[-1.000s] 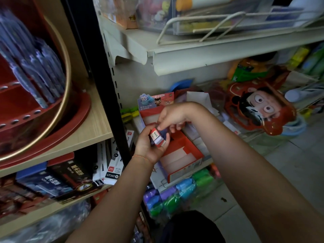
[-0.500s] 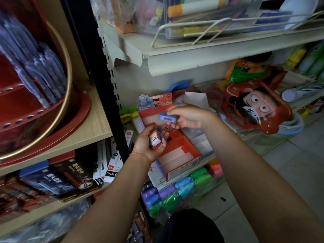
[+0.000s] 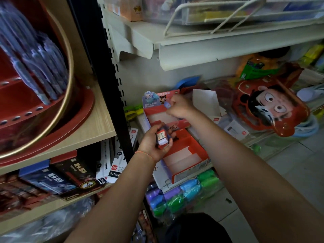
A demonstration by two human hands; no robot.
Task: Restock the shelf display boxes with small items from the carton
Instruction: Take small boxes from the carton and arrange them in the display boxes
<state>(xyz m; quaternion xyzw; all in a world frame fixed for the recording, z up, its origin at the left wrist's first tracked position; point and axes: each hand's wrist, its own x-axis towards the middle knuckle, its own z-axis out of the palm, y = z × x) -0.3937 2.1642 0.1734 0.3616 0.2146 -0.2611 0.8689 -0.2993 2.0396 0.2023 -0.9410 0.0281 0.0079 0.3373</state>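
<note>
The right hand is pinching a small blue packet over the red cardboard display box; the left hand is gripping a handful of light, stiff little packets, probably best pinched by their sides.

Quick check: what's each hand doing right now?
Left hand: grips a small stack of boxed items.
Right hand: fingers pinch one small blue item over the red display box.

Both arms are bare to the elbow; a thin orange thread band circles the left wrist
</note>
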